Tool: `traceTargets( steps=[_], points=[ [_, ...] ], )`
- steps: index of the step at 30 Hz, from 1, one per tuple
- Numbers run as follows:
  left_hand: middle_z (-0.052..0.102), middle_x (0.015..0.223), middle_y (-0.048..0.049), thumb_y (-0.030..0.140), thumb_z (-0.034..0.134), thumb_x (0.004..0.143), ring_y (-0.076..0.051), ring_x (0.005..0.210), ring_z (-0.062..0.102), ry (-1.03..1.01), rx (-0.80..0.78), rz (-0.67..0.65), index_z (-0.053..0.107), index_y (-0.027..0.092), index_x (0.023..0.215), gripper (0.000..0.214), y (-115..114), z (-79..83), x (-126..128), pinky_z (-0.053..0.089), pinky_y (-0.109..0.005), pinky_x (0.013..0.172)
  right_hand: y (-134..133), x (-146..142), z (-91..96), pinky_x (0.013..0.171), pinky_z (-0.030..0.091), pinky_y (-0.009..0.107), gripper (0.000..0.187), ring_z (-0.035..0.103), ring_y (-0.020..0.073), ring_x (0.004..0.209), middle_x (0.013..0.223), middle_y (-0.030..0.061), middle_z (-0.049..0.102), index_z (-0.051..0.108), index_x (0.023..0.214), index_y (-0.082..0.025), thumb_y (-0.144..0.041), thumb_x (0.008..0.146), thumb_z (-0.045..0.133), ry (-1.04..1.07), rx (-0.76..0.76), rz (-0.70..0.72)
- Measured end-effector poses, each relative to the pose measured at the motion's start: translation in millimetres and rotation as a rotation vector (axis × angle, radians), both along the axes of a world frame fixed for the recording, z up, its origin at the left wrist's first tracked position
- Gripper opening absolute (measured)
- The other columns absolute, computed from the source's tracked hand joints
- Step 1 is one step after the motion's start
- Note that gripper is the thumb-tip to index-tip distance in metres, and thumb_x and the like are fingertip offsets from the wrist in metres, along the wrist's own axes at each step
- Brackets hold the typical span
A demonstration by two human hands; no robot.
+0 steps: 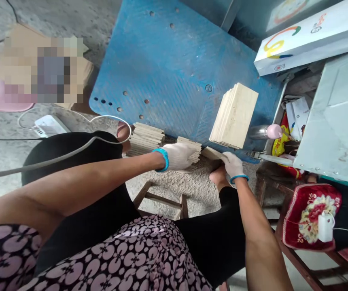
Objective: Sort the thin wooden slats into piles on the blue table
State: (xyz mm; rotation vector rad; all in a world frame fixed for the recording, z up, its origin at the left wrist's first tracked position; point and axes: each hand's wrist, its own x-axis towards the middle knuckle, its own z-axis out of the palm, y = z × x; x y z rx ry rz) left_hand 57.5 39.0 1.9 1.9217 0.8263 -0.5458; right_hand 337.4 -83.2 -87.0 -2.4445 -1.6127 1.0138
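Both my hands wear white gloves with blue cuffs. My left hand (178, 155) is closed over a small stack of thin wooden boards (192, 146) below the edge of the blue metal plate (168, 64). My right hand (233, 165) grips the end of a single wooden board (212, 153) beside that stack. Another pile of thin boards (145, 137) lies to the left, near my knee. A taller stack of pale boards (234, 115) leans on the blue plate just above my right hand.
A grey cable (55, 157) loops over my leg. A white power strip (48, 125) lies on the concrete floor. A wooden stool frame (162, 200) stands below my hands. At right are a white box (307, 38), a grey metal panel (334, 121), a pink-capped bottle (266, 131) and a red floral cushion (310, 214).
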Motion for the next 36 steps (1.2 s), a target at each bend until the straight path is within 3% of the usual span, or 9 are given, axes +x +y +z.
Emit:
traceTargets(
  steps=[3, 7, 11, 14, 19, 22, 26, 31, 36],
  points=[
    [0.062, 0.14, -0.0146, 0.039, 0.051, 0.088, -0.033, 0.125, 0.059, -0.072, -0.014, 0.075, 0.059, 0.022, 0.141, 0.057, 9.8, -1.5, 5.2, 0.046, -0.041, 0.102, -5.7, -4.1, 31.1, 0.1, 0.049, 0.042, 0.026, 0.065, 0.0271, 0.106, 0.108, 0.0098, 0.073, 0.072, 0.1, -0.021, -0.029, 0.087, 0.051, 0.011, 0.004, 0.009],
    [0.063, 0.139, -0.0111, 0.04, 0.052, 0.086, -0.029, 0.122, 0.06, -0.161, -0.028, 0.162, 0.058, 0.024, 0.143, 0.059, 11.5, 2.1, 7.7, 0.046, -0.037, 0.1, -15.1, 4.1, 93.9, 0.094, 0.051, 0.041, 0.028, 0.066, 0.027, 0.1, 0.105, 0.0068, 0.074, 0.072, 0.1, -0.023, -0.04, 0.088, 0.054, 0.076, 0.051, -0.059],
    [0.065, 0.137, -0.0085, 0.046, 0.062, 0.079, -0.027, 0.12, 0.06, -0.279, -0.147, 0.107, 0.055, 0.026, 0.145, 0.069, 0.5, 8.4, 6.3, 0.047, -0.033, 0.096, -14.2, 9.4, 152.7, 0.087, 0.053, 0.037, 0.032, 0.067, 0.0252, 0.094, 0.099, 0.0054, 0.075, 0.073, 0.097, -0.022, -0.05, 0.086, 0.063, 0.177, 0.099, -0.103],
    [0.069, 0.128, -0.0058, 0.048, 0.068, 0.074, -0.025, 0.11, 0.064, -0.37, -0.291, 0.042, 0.06, 0.026, 0.138, 0.068, -6.0, 13.9, 4.2, 0.048, -0.03, 0.086, -4.3, 2.9, 173.9, 0.085, 0.054, 0.036, 0.034, 0.068, 0.0238, 0.09, 0.095, 0.005, 0.075, 0.074, 0.095, -0.021, -0.052, 0.084, 0.068, 0.256, 0.146, -0.12],
    [0.07, 0.078, -0.0013, 0.051, 0.062, 0.078, -0.018, 0.073, 0.062, -0.298, -0.405, 0.186, 0.072, 0.018, 0.095, 0.039, -8.2, 16.9, 1.2, 0.041, -0.026, 0.061, 10.3, -23.9, 154.2, 0.089, 0.055, 0.038, 0.035, 0.068, 0.0244, 0.095, 0.1, 0.0069, 0.074, 0.072, 0.098, -0.02, -0.052, 0.085, 0.067, 0.313, 0.247, -0.206],
    [0.063, 0.065, -0.001, 0.054, 0.062, 0.077, -0.016, 0.062, 0.058, -0.268, -0.415, 0.378, 0.066, 0.017, 0.075, 0.037, -8.3, 11.1, 0.6, 0.039, -0.025, 0.053, 2.3, -52.9, 126.9, 0.102, 0.051, 0.044, 0.052, 0.064, 0.0271, 0.115, 0.127, 0.0134, 0.067, 0.061, 0.127, -0.019, -0.054, 0.089, 0.06, 0.271, 0.393, -0.412],
    [0.069, 0.071, -0.0045, 0.051, 0.064, 0.075, -0.018, 0.062, 0.064, -0.295, -0.545, 0.724, 0.064, 0.017, 0.078, 0.034, -5.7, 2.2, 2.4, 0.048, -0.026, 0.052, -19.0, -106.8, 101.1, 0.108, 0.047, 0.051, 0.104, 0.052, 0.0327, 0.135, 0.152, 0.0232, 0.043, 0.017, 0.158, -0.017, -0.06, 0.079, 0.07, 0.353, 0.34, -0.487],
    [0.075, 0.082, -0.0089, 0.047, 0.068, 0.075, -0.02, 0.068, 0.069, -0.331, -0.643, 0.895, 0.066, 0.016, 0.085, 0.033, 2.5, 3.6, 4.7, 0.056, -0.029, 0.059, -12.0, -151.3, 96.2, 0.117, 0.035, 0.06, 0.122, 0.026, 0.0417, 0.15, 0.163, 0.0202, 0.021, 0.018, 0.159, -0.022, -0.056, 0.063, 0.085, 0.136, 0.228, -0.288],
    [0.075, 0.082, -0.0092, 0.044, 0.071, 0.074, -0.02, 0.071, 0.069, -0.385, -0.671, 0.947, 0.066, 0.016, 0.083, 0.03, 10.3, 11.5, 3.7, 0.055, -0.028, 0.059, 17.1, -148.9, 105.3, 0.118, 0.034, 0.061, 0.119, 0.03, 0.0428, 0.148, 0.16, 0.0202, 0.027, 0.022, 0.158, -0.02, -0.052, 0.062, 0.084, 0.101, 0.223, -0.338]
  ],
)
